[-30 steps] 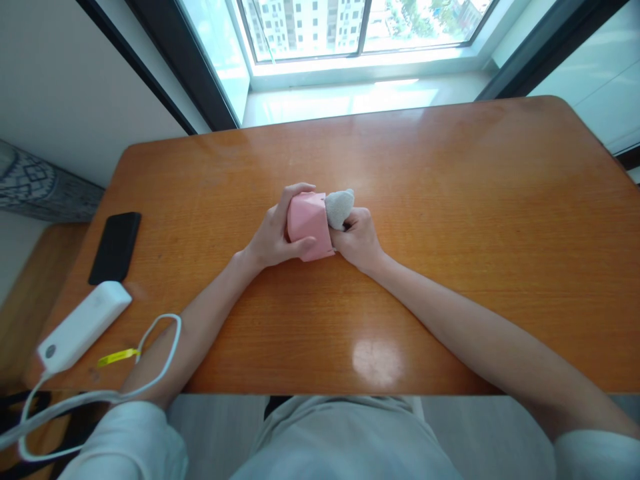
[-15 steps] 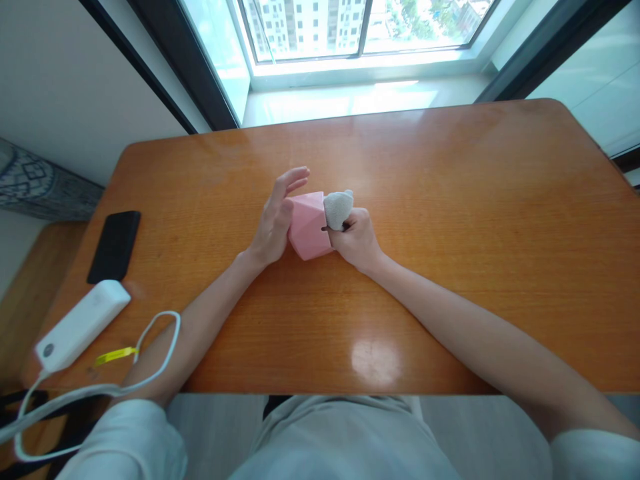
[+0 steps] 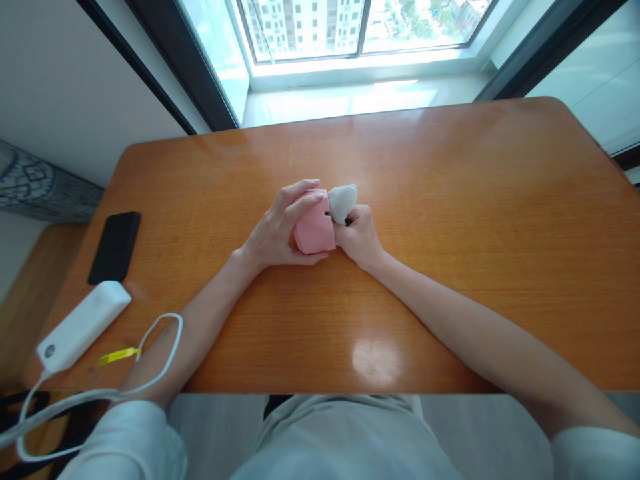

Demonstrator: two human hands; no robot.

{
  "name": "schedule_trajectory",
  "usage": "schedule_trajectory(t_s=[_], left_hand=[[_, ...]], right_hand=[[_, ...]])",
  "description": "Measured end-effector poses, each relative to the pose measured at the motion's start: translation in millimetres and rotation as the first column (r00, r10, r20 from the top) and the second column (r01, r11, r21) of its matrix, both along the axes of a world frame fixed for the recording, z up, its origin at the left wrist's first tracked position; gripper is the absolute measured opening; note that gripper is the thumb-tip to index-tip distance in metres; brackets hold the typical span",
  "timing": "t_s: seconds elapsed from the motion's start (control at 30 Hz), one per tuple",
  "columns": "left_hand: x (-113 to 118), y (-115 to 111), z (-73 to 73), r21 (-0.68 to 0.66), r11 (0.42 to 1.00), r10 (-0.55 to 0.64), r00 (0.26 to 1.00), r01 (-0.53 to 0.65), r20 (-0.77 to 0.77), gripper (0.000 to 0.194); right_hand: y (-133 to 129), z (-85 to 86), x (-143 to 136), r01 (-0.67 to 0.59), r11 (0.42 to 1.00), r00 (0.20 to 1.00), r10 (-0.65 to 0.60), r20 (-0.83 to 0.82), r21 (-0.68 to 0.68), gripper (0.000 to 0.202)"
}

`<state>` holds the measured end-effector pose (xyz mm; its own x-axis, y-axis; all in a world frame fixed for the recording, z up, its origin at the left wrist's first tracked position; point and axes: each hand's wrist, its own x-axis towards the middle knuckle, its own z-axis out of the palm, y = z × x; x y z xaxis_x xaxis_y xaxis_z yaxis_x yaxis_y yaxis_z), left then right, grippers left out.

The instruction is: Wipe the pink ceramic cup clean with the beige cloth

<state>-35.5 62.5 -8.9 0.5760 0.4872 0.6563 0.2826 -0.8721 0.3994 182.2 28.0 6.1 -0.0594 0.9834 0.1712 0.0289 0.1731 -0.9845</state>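
Note:
A pink faceted object (image 3: 314, 230), like a small angular pot, is held on its side over the middle of the wooden table (image 3: 450, 200). My left hand (image 3: 283, 227) wraps round it from the left, fingers over its top and thumb beneath. Against its right end my right hand (image 3: 361, 235) is closed on a light grey, soft-looking piece (image 3: 343, 203), perhaps a bunched cloth, which bulges above the fist. A small dark spot shows at the pink edge by the grey piece. My right fingertips are hidden.
On the left of the table lie a black phone (image 3: 115, 247) and a white power bank (image 3: 84, 327). A white cable (image 3: 173, 350) with a yellow tag (image 3: 119, 356) loops over my left forearm. Behind the far table edge is a window (image 3: 360, 27).
My left hand has closed round the pink object, its fingers coming down over the top. The object has turned, and the grey piece has shifted slightly right and up.

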Motion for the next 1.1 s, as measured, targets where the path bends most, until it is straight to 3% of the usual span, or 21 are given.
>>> schedule_trajectory(t_s=[0.13, 0.33, 0.43, 0.47, 0.5, 0.57, 0.67, 0.73, 0.8, 0.87, 1.0, 1.1], left_hand=[[7, -8, 7.7, -0.312, 0.950, 0.072, 0.989, -0.029, 0.128, 0.096], [15, -14, 26.6, -0.673, 0.739, 0.194, 0.968, -0.038, 0.158, 0.070], [19, -15, 25.3, -0.805, 0.594, 0.235, 0.960, -0.017, 0.154, 0.065], [20, -14, 22.6, -0.819, 0.573, 0.240, 0.957, -0.005, 0.162, 0.064], [21, -14, 19.2, -0.811, 0.585, 0.245, 0.952, 0.003, 0.181, 0.063], [21, -12, 12.2, -0.720, 0.694, 0.246, 0.938, 0.006, 0.245, 0.063], [14, -8, 6.1, -0.403, 0.915, 0.148, 0.941, -0.013, 0.305, 0.069], [7, -5, 5.2, -0.183, 0.983, 0.043, 0.977, -0.004, 0.210, 0.080], [-1, -2, 4.0, -0.021, 0.999, -0.029, 0.997, 0.031, 0.075, 0.092], [-4, 0, 1.3, 0.070, 0.997, -0.028, 1.000, 0.029, -0.015, 0.097], [-3, 1, -2.8, 0.076, 0.994, 0.088, 0.992, -0.082, -0.085, 0.093], [3, -3, 1.3, 0.047, 0.997, 0.060, 0.998, -0.059, -0.016, 0.085]], right_hand=[[-2, -0.7, 0, -0.024, 0.999, 0.999, 0.023, 0.024, 0.045, 0.024], [-3, -0.5, 2, -0.039, 0.996, 0.995, 0.031, 0.093, 0.086, 0.022], [-3, -0.1, 1, -0.027, 0.993, 0.991, 0.012, 0.131, 0.116, 0.022], [-3, 0.1, 0, -0.021, 0.993, 0.992, 0.006, 0.125, 0.116, 0.022], [-3, 0.3, -1, -0.014, 0.994, 0.994, 0.002, 0.112, 0.108, 0.022], [-2, 0.5, -2, -0.002, 0.997, 0.997, -0.005, 0.082, 0.082, 0.019], [-2, 0.0, -3, 0.007, 0.999, 0.998, -0.011, 0.065, 0.053, 0.018], [-1, -0.8, -2, 0.016, 0.999, 0.998, -0.018, 0.056, 0.038, 0.022], [0, -1.6, -1, 0.022, 1.000, 0.999, -0.023, 0.045, 0.018, 0.025], [1, -2.2, 1, 0.012, 1.000, 0.999, -0.012, 0.040, -0.003, 0.027], [3, -2.2, 2, -0.018, 1.000, 0.999, 0.018, 0.035, -0.019, 0.028], [2, -1.0, 1, -0.008, 1.000, 0.999, 0.008, 0.039, -0.001, 0.029]])
